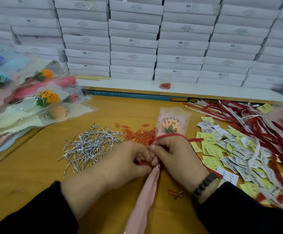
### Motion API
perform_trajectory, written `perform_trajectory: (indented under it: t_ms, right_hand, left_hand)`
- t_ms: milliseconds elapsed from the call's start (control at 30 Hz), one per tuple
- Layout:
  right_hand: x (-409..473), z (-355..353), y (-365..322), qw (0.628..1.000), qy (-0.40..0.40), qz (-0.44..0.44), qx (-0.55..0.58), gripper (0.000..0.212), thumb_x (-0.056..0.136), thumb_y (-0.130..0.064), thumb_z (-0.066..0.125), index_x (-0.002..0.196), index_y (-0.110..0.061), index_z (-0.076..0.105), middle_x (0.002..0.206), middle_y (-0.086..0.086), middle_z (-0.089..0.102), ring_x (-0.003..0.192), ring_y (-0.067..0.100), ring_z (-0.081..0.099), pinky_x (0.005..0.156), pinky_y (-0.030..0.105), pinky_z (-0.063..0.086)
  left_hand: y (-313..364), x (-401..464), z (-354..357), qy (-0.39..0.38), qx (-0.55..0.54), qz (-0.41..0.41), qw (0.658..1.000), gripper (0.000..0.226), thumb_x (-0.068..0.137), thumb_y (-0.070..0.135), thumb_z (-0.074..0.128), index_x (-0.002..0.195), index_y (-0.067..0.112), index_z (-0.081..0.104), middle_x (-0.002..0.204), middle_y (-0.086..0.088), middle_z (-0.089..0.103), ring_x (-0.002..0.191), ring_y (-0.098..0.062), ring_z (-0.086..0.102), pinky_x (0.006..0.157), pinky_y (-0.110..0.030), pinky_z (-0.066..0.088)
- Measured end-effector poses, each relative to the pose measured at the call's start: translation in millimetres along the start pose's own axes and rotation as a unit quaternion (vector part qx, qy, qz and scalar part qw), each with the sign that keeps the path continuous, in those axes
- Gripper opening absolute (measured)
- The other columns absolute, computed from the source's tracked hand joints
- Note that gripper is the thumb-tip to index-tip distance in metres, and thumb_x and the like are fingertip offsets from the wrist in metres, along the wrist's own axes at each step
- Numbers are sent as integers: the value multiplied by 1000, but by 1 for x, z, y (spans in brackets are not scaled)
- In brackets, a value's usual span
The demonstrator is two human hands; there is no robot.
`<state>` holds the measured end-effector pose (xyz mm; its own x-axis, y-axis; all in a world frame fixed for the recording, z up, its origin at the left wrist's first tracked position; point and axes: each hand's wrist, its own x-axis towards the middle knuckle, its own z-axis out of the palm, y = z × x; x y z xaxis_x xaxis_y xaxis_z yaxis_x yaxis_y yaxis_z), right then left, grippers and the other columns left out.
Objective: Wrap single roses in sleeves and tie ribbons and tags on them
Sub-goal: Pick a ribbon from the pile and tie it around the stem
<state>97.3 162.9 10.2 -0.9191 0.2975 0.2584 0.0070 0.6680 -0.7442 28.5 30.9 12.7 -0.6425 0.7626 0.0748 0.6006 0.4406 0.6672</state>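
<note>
Pinching a red ribbon (169,136) together, the left hand (118,164) and right hand (176,156) grip the pink-sleeved rose (171,125) near the worktop's (36,166) front edge. Silver twist ties (90,146) and red paper clips (137,134) lie just behind the left hand; tags (230,149) crowd the right edge.

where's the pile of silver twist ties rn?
In the head view, the silver twist ties lie heaped on the wooden table, left of centre, just left of the orange paper clips and just beyond the left hand.
</note>
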Motion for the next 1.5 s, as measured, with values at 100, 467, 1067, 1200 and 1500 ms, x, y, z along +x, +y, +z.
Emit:
perform_trajectory:
  t_ms: [100, 467, 1067, 1200, 1500]
  right_hand:
    - [1, 0, 3, 999, -19, 22, 19, 20, 92, -19, 55, 80, -12, 69, 60, -1, 65, 52, 0, 59, 64, 17, 51]
    - [5, -1, 8, 995, -33, 41, 85, 21, 86, -7, 62, 77, -19, 48, 53, -4, 60, 47, 8, 59, 56, 26, 50]
    - [7, -5, 11, 985, -138, 23, 97, 20, 75, -35, 73, 75, -15, 69, 60, -11, 59, 55, -4, 51, 57, 12, 43]
    - [6, -4, 10, 989, -136, -4, 61, 12, 76, -23, 75, 70, -18, 66, 60, -12, 56, 52, -5, 47, 55, 9, 39]
    - [7, -5, 10, 983, -151, 26, 104, 21, 89, -10, 57, 69, -18, 54, 58, -5, 58, 50, 3, 52, 57, 19, 44]
  left_hand:
    - [-1, -3, -13, -7, 219, 13, 976, 16, 85, 17, 56, 95, 30, 59, 90, 13, 52, 84, -8, 53, 67, -22, 40]
    - [-4, 4, -8, 231, -50, 27, 971, 27, 82, -3, 57, 78, 24, 60, 72, 5, 49, 59, -16, 53, 57, -30, 44]
    - [8, 5, -5, 276, -382, 15, 882, 27, 97, 12, 41, 88, -8, 56, 79, -24, 63, 61, -23, 63, 52, -23, 51]
    - [0, 9, -11, 342, -336, 28, 877, 16, 93, 11, 50, 80, 10, 59, 87, -13, 66, 82, -15, 66, 79, -26, 53]
    - [-25, 14, -10, 129, 107, 6, 986, 71, 88, 4, 57, 139, 43, 27, 145, 2, 24, 111, -13, 52, 95, -27, 45]
